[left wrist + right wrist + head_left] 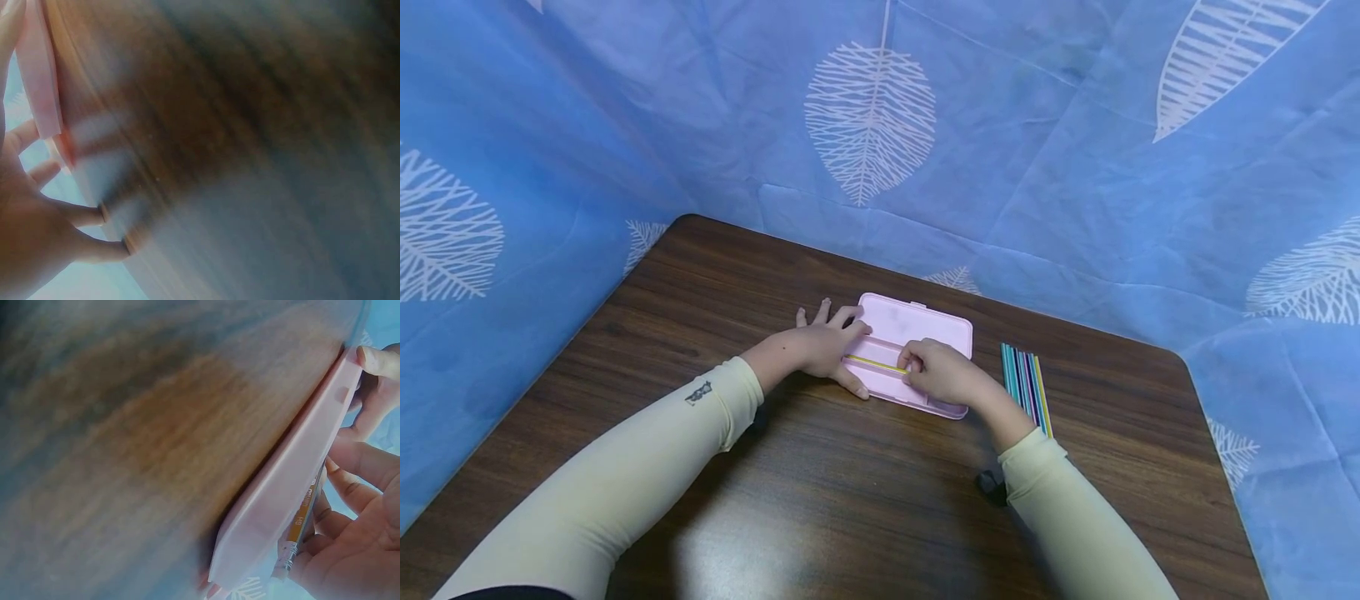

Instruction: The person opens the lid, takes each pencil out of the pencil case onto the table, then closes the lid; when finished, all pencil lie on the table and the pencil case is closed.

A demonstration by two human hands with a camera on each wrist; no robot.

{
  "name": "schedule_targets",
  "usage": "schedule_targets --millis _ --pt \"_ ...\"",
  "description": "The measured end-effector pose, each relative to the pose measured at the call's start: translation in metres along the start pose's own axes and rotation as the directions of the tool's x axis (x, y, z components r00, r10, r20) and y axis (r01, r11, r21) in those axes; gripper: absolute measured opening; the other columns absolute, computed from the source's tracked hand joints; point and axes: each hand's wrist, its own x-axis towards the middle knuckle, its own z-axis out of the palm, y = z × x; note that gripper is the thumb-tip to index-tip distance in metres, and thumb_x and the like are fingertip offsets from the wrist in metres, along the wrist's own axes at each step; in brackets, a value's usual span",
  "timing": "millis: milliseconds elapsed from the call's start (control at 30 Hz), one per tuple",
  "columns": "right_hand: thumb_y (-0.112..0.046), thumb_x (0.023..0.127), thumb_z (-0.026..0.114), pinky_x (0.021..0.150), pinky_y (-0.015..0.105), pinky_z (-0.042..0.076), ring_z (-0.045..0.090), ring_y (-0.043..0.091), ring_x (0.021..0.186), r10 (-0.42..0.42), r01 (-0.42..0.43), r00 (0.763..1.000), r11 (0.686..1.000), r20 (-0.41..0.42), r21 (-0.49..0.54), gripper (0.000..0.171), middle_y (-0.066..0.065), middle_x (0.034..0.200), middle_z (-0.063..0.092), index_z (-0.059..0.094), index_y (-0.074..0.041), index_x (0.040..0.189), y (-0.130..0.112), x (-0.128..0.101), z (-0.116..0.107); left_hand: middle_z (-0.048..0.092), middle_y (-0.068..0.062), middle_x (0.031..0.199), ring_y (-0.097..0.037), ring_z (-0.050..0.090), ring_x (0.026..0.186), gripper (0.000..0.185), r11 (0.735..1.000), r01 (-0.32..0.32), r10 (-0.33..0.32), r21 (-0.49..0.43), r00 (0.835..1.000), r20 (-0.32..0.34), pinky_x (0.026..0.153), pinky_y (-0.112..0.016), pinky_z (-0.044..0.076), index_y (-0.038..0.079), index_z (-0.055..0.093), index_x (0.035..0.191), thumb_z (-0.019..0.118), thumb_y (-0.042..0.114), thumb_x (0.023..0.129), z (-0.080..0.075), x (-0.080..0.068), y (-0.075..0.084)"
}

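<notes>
A pink pencil case lies unfolded on the table, its lid toward the far side. My left hand spreads its fingers at the left end of the case, thumb at the near corner. Part of that pink case shows beside the fingers in the left wrist view. Over the near half, my right hand pinches a yellow pencil that lies lengthwise along the compartment. The right wrist view shows the pencil with HB lettering and a metal ferrule, partly hidden behind the case wall.
More pencils, in teal, dark and yellow, lie side by side right of the case, partly behind the right forearm. The dark wooden table ends at a blue leaf-print cloth at the back and sides.
</notes>
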Motion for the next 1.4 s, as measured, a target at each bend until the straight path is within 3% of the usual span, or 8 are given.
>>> schedule_targets --millis 300,667,800,1067,1400 --pt "-0.005 0.101 0.064 0.07 0.029 0.043 0.05 0.015 0.071 0.03 -0.03 1.0 0.999 0.004 -0.036 0.007 0.003 0.082 0.055 0.07 -0.006 0.106 -0.003 -0.003 -0.001 -0.008 -0.001 0.183 -0.054 -0.013 0.165 0.119 1.0 0.005 -0.005 0.007 1.0 -0.006 0.124 -0.085 0.001 0.034 0.027 0.168 0.079 0.084 0.074 0.0 0.0 0.001" --pt "-0.008 0.106 0.057 0.079 0.037 0.049 0.055 0.019 0.08 0.054 -0.057 0.998 0.985 -0.028 -0.16 0.012 0.007 0.09 0.061 0.068 -0.004 0.101 -0.006 -0.013 -0.001 -0.006 -0.002 0.183 -0.054 -0.013 0.165 0.135 1.0 -0.004 0.004 0.003 1.0 -0.01 0.125 -0.084 0.003 0.031 0.028 0.169 0.072 0.098 0.06 0.003 0.006 -0.005" --pt "-0.007 0.106 0.055 0.082 0.039 0.049 0.055 0.02 0.083 0.057 -0.063 0.998 0.982 -0.037 -0.176 0.014 0.008 0.092 0.061 0.067 -0.004 0.1 -0.006 -0.017 -0.003 -0.007 -0.002 0.183 -0.054 -0.014 0.165 0.129 1.0 -0.001 0.0 -0.004 1.0 -0.01 0.125 -0.084 0.002 0.031 0.028 0.169 0.076 0.092 0.066 0.001 0.004 -0.003" --pt "-0.008 0.107 0.054 0.083 0.039 0.049 0.055 0.02 0.084 0.08 -0.085 0.996 0.989 -0.051 -0.125 0.014 0.01 0.099 0.062 0.066 0.0 0.11 -0.002 -0.025 -0.008 -0.007 -0.003 0.183 -0.055 -0.013 0.165 0.119 1.0 -0.005 0.005 -0.001 1.0 -0.017 0.124 -0.085 0.001 0.032 0.028 0.168 0.08 0.082 0.074 0.0 -0.002 0.002" --pt "-0.01 0.108 0.051 0.068 0.031 0.045 0.054 0.018 0.074 0.125 -0.132 0.986 0.99 -0.111 -0.057 0.021 0.012 0.101 0.063 0.063 0.001 0.121 0.007 -0.028 -0.015 -0.008 -0.003 0.183 -0.056 -0.014 0.164 0.12 1.0 -0.009 0.009 -0.002 1.0 -0.01 0.124 -0.085 0.001 0.031 0.026 0.169 0.079 0.083 0.075 -0.002 -0.004 0.003"
